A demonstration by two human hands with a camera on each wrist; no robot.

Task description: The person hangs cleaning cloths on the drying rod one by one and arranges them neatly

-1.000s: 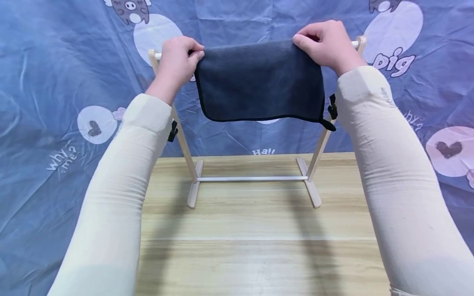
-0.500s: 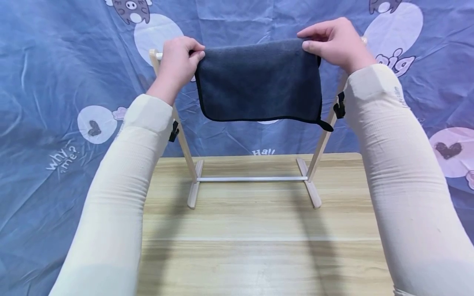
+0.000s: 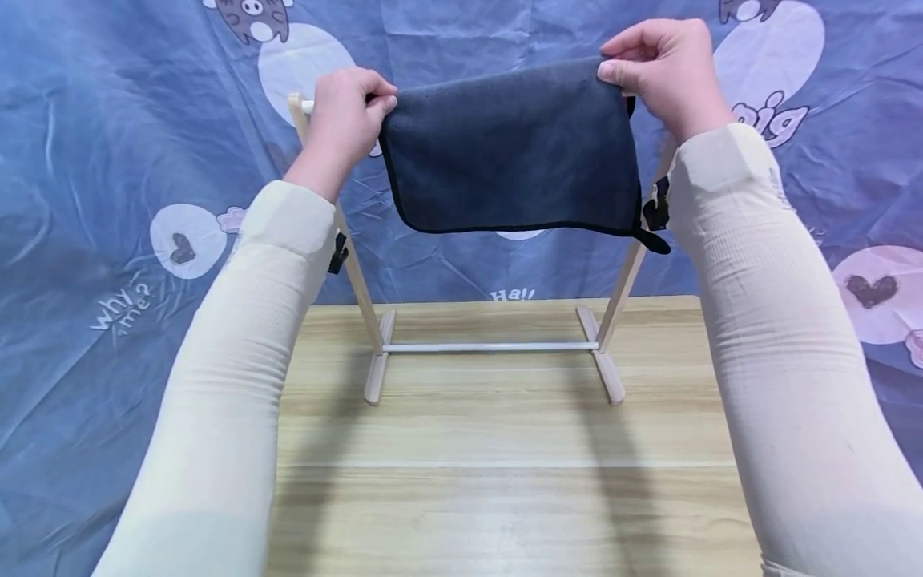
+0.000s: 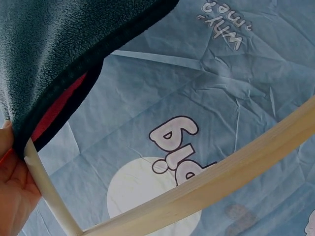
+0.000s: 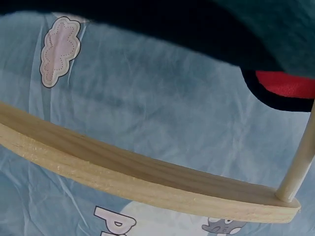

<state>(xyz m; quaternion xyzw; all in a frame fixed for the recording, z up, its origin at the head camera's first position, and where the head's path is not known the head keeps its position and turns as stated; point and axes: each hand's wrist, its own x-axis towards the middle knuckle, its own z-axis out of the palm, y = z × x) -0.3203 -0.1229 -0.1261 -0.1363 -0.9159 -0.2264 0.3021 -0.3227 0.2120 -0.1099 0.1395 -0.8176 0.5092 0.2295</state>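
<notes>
A dark grey towel (image 3: 512, 152) with black edging hangs folded over the white top bar (image 4: 51, 196) of a wooden rack (image 3: 360, 292). At its upper left corner, my left hand (image 3: 342, 116) pinches the fold between thumb and fingers, right at the bar. My right hand (image 3: 671, 76) pinches the upper right corner, holding it higher than the left one, so the top edge slopes up to the right. Both wrist views show a red back layer (image 5: 288, 83) of the towel behind the bar. A black loop (image 3: 654, 242) dangles from the lower right corner.
The rack's feet (image 3: 604, 365) stand on a light wood table (image 3: 497, 425), joined by a lower white rod (image 3: 490, 348). Black clips (image 3: 656, 210) show near both side posts. A blue printed cloth (image 3: 144, 401) hangs behind.
My right hand has moved right and up, taking the towel's upper right corner with it, so that side is raised and drawn outward. My left hand stays nearly still.
</notes>
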